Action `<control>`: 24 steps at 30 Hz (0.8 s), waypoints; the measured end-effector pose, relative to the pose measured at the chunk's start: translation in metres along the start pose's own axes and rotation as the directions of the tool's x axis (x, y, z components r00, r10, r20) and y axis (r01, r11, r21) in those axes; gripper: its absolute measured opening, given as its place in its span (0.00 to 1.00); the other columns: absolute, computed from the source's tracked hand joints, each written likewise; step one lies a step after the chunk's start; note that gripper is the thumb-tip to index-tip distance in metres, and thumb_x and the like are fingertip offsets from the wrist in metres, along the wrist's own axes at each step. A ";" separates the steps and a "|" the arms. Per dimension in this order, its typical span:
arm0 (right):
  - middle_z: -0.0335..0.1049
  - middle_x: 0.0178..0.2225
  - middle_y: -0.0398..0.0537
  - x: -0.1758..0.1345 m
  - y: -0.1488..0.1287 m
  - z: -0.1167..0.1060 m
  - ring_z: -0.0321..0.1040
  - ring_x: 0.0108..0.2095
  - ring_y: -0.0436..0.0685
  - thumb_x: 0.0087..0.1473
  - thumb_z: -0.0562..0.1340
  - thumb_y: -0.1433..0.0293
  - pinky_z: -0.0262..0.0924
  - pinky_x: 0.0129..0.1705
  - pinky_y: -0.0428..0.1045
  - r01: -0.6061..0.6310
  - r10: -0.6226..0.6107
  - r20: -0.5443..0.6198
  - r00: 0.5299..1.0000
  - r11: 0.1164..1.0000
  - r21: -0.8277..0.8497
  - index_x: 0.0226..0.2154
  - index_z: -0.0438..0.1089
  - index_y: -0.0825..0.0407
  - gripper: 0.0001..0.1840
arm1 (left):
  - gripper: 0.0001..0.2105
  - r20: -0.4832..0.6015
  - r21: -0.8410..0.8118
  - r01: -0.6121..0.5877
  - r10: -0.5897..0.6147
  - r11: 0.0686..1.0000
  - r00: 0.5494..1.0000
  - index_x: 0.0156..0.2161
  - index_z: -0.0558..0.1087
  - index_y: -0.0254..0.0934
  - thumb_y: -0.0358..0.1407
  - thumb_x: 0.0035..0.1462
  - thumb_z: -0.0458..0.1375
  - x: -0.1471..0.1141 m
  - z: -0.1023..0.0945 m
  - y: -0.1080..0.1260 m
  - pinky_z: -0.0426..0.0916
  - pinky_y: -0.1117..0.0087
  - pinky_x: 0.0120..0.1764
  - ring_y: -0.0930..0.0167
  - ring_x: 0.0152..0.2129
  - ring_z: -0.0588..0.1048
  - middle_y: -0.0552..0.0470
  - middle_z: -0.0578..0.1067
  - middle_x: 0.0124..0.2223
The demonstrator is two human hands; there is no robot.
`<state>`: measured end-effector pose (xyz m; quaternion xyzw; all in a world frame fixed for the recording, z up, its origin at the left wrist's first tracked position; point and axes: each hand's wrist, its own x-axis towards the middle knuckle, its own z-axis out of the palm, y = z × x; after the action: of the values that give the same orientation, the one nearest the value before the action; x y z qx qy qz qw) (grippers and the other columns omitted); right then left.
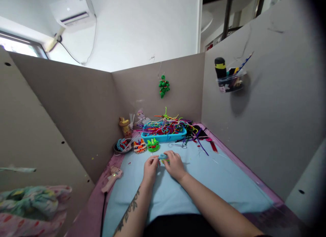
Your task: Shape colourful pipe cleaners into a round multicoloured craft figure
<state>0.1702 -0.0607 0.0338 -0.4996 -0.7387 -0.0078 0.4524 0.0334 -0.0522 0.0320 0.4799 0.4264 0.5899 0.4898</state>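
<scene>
From afar, I see pipe cleaners point(169, 129) in a tray point(164, 138) beyond the left hand point(150, 165) and right hand point(175, 165), a glue gun point(112, 180) lying left.

The pale blue cloth point(216, 177) lies open at right, while the heaped blue tray point(154, 139) blocks the far side.

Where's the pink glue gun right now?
In the head view, the pink glue gun lies at the left, by the edge of the blue mat, left of the left hand.

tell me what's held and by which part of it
A small light-blue piece: the left hand pinches its left end, the right hand its right; finer detail unclear.
</scene>
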 end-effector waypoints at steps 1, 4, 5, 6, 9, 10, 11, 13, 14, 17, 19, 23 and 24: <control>0.67 0.39 0.52 0.000 0.001 0.000 0.62 0.41 0.59 0.49 0.57 0.73 0.51 0.43 0.52 -0.009 0.009 0.010 1.000 1.000 -0.003 0.41 0.63 0.53 0.14 | 0.17 -0.025 -0.011 -0.003 0.003 1.000 1.000 0.35 0.71 0.31 0.43 0.43 0.60 0.001 -0.001 -0.002 0.58 0.75 0.23 0.77 0.17 0.65 0.57 0.69 0.20; 0.68 0.39 0.51 0.001 0.003 0.000 0.63 0.40 0.59 0.51 0.55 0.72 0.51 0.43 0.52 -0.027 0.028 0.058 0.998 0.999 -0.019 0.43 0.64 0.52 0.14 | 0.16 -0.079 -0.012 -0.027 0.026 1.000 0.997 0.35 0.69 0.32 0.42 0.42 0.61 0.005 -0.002 -0.006 0.61 0.74 0.26 0.75 0.19 0.68 0.57 0.69 0.21; 0.68 0.38 0.51 0.001 0.004 0.001 0.63 0.40 0.58 0.52 0.55 0.72 0.51 0.43 0.52 -0.028 0.030 0.072 0.997 0.999 -0.022 0.43 0.64 0.51 0.14 | 0.16 -0.089 0.003 -0.034 0.035 0.999 0.995 0.35 0.68 0.33 0.41 0.42 0.61 0.005 -0.002 -0.006 0.62 0.74 0.26 0.75 0.20 0.69 0.57 0.69 0.22; 0.69 0.38 0.50 0.001 0.004 0.001 0.63 0.40 0.58 0.52 0.55 0.73 0.51 0.42 0.52 -0.026 0.028 0.082 0.996 0.999 -0.026 0.43 0.65 0.50 0.14 | 0.16 -0.093 0.020 -0.039 0.040 0.999 0.995 0.36 0.68 0.33 0.41 0.42 0.61 0.005 -0.002 -0.007 0.62 0.74 0.27 0.74 0.20 0.69 0.57 0.69 0.22; 0.69 0.39 0.48 0.001 0.005 0.002 0.64 0.40 0.57 0.53 0.54 0.73 0.51 0.42 0.51 -0.004 0.007 0.100 0.995 0.999 -0.036 0.39 0.67 0.48 0.11 | 0.18 -0.083 0.033 -0.044 0.047 0.998 0.995 0.37 0.66 0.35 0.41 0.41 0.62 0.005 -0.002 -0.007 0.64 0.72 0.30 0.73 0.22 0.72 0.57 0.70 0.23; 0.69 0.38 0.48 0.001 0.005 0.002 0.64 0.40 0.57 0.54 0.54 0.73 0.51 0.41 0.51 0.000 0.004 0.102 0.995 0.999 -0.041 0.37 0.68 0.48 0.10 | 0.19 -0.076 0.022 -0.043 0.045 0.999 0.996 0.38 0.66 0.35 0.41 0.41 0.62 0.005 -0.002 -0.006 0.65 0.72 0.31 0.73 0.22 0.72 0.57 0.70 0.23; 0.69 0.38 0.48 0.001 0.005 0.003 0.64 0.40 0.57 0.54 0.54 0.73 0.51 0.41 0.50 -0.002 0.007 0.102 0.995 0.999 -0.047 0.36 0.68 0.48 0.09 | 0.20 -0.067 0.010 -0.041 0.041 0.999 0.997 0.40 0.65 0.35 0.41 0.41 0.62 0.004 -0.001 -0.006 0.65 0.71 0.31 0.73 0.23 0.73 0.56 0.70 0.23; 0.69 0.37 0.48 0.002 0.006 0.003 0.64 0.39 0.56 0.54 0.54 0.73 0.51 0.40 0.50 -0.021 0.026 0.095 0.995 0.998 -0.057 0.35 0.68 0.49 0.09 | 0.23 -0.049 -0.011 -0.038 0.037 0.999 0.998 0.42 0.65 0.35 0.41 0.41 0.63 0.004 -0.001 -0.006 0.66 0.71 0.32 0.72 0.24 0.73 0.55 0.72 0.24; 0.69 0.36 0.48 0.002 0.006 0.003 0.64 0.38 0.56 0.54 0.53 0.74 0.51 0.40 0.50 -0.032 0.037 0.089 0.995 0.998 -0.061 0.35 0.67 0.49 0.09 | 0.23 -0.039 -0.017 -0.038 0.037 0.999 0.999 0.43 0.65 0.34 0.41 0.41 0.63 0.004 -0.001 -0.006 0.67 0.70 0.32 0.72 0.24 0.73 0.55 0.73 0.25; 0.69 0.34 0.48 0.002 0.007 0.003 0.64 0.37 0.57 0.54 0.53 0.74 0.51 0.39 0.50 -0.046 0.051 0.069 0.996 0.996 -0.077 0.35 0.67 0.50 0.09 | 0.20 -0.005 -0.019 -0.038 0.038 0.999 0.999 0.39 0.68 0.33 0.39 0.40 0.64 0.003 0.000 -0.006 0.68 0.70 0.33 0.72 0.25 0.73 0.52 0.74 0.27; 0.69 0.34 0.48 0.002 0.007 0.003 0.63 0.37 0.57 0.54 0.54 0.74 0.50 0.40 0.51 -0.047 0.051 0.049 0.998 0.995 -0.082 0.35 0.67 0.50 0.08 | 0.17 0.010 -0.020 -0.026 0.026 0.999 1.000 0.34 0.71 0.32 0.39 0.38 0.64 0.002 0.001 -0.005 0.68 0.70 0.33 0.71 0.26 0.73 0.51 0.75 0.28; 0.67 0.33 0.47 0.002 0.008 0.002 0.62 0.37 0.57 0.53 0.55 0.74 0.51 0.40 0.50 -0.051 0.052 0.011 0.999 0.997 -0.055 0.33 0.67 0.50 0.07 | 0.16 -0.003 -0.029 0.015 -0.015 0.999 1.000 0.32 0.73 0.31 0.39 0.36 0.65 0.001 0.002 -0.004 0.69 0.69 0.32 0.71 0.24 0.73 0.50 0.76 0.27; 0.67 0.33 0.47 0.002 0.008 0.002 0.62 0.37 0.56 0.52 0.55 0.74 0.52 0.40 0.50 -0.050 0.051 0.006 0.999 0.998 -0.042 0.33 0.67 0.50 0.07 | 0.16 -0.009 -0.031 0.028 -0.028 0.999 1.000 0.32 0.73 0.31 0.39 0.36 0.66 0.001 0.002 -0.004 0.69 0.69 0.31 0.71 0.24 0.73 0.49 0.76 0.27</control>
<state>0.1748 -0.0539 0.0303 -0.5273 -0.7272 -0.0098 0.4393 0.0360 -0.0505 0.0289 0.4636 0.4263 0.5918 0.5032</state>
